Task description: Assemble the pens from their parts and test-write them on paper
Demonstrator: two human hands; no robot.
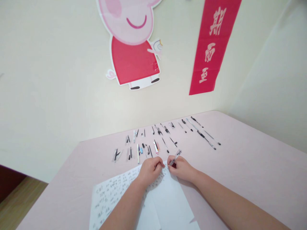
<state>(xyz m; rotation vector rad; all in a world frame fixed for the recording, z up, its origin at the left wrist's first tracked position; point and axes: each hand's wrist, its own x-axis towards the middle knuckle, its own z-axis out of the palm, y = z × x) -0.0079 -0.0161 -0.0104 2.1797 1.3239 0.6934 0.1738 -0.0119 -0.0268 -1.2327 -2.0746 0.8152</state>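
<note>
My right hand point(180, 168) is closed around a clear pen point(177, 154), its upper end slanting up and to the right. The pen's tip is hidden by my fingers, near the top right of a sheet of paper point(174, 203). My left hand point(151, 169) rests on the paper just left of the right one, fingers curled in; whether anything is between them I cannot make out. Rows of dark handwriting point(112, 188) cover the paper's left part, with more small marks between my hands. Its lower right part is white.
Several pens, caps and refills lie in two rows beyond the paper, among them a white pen point(138, 154) and a long black pen point(206, 139). The pink table point(251, 166) meets a wall carrying a pig cutout point(134, 60) and a red banner point(211, 48).
</note>
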